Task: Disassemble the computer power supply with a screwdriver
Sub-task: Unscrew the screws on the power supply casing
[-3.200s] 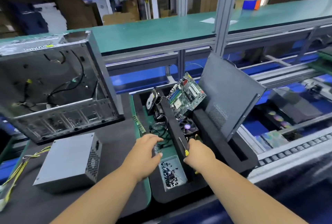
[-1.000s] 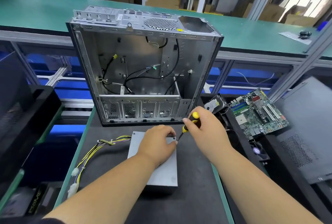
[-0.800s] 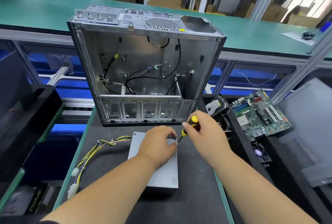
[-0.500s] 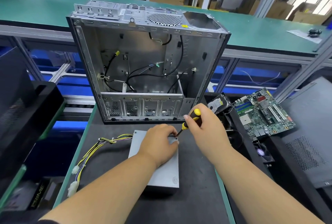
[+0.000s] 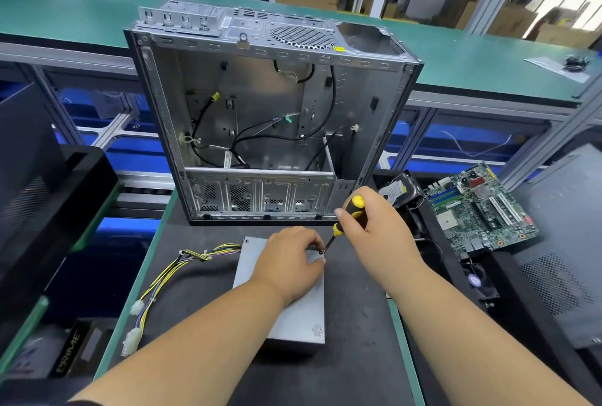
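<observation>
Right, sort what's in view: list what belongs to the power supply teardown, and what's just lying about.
In the job:
- power supply, flat on the mat
- screwdriver, tip at its far right corner
- right hand gripping the screwdriver
- left hand steadying the power supply

Lying about:
- empty computer case
- motherboard
- hard drive

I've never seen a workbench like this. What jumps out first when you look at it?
The big gutted computer case stands open at the back of the dark mat, loose black cables inside. In front of it, the left hand rests on a grey power supply while the right hand grips a yellow-and-black screwdriver, tip down at the supply's far right corner. To the right, a green motherboard leans in a black tray.
</observation>
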Demonstrator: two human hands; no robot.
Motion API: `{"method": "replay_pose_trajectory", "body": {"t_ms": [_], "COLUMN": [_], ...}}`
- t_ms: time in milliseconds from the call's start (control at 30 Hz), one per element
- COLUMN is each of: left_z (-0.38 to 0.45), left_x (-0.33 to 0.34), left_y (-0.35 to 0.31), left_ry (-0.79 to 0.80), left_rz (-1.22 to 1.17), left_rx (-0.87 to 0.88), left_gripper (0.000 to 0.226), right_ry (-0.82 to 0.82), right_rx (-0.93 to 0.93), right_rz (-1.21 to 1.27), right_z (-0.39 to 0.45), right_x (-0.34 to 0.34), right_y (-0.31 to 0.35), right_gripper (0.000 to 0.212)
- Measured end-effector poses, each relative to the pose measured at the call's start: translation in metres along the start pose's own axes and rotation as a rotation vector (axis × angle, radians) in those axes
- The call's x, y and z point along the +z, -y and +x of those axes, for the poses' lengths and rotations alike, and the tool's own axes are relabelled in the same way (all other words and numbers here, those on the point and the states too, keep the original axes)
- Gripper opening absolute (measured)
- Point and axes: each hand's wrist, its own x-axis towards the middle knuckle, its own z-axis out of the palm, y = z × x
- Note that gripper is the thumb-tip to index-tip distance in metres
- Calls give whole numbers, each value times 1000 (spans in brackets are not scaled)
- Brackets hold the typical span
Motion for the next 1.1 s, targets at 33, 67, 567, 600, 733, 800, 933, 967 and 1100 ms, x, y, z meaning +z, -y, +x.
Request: {"method": "replay_pose_trajectory", "body": {"t_ms": [33,67,567,600,733,800,933,967,1100], "left_z": [0,0,0,0,0,1,0,1,2], "left_x": [0,0,0,0,-1,-1,-1,0,0], "left_y": [0,0,0,0,-1,0,0,0,0], "left_ry": [1,2,4,5,10,11,14,16,6], "left_rz": [0,0,-17,-16,-11,-9,-6,-7,-27], "left_rx": [2,3,-11,-13,-13,-15,-14,-15,-27], "left_gripper": [11,12,11,11,11,10,9,10,9], "right_ry": [9,15,57,53,46,48,83,89,139], "right_rx": [-6,-13,-26,-25,-19,-15,-56,-71,30], "right_rz": [3,3,13,19,15,19,-1,13,218], "right_z": [1,1,3,3,3,3,6,7,14], "right_x": [-1,-2,-8,-8,-7,-7,-5,-4,3], "right_y": [1,2,10,10,10,10,9,8,7], "right_gripper": [21,20,17,17,17,17,13,11,19]}}
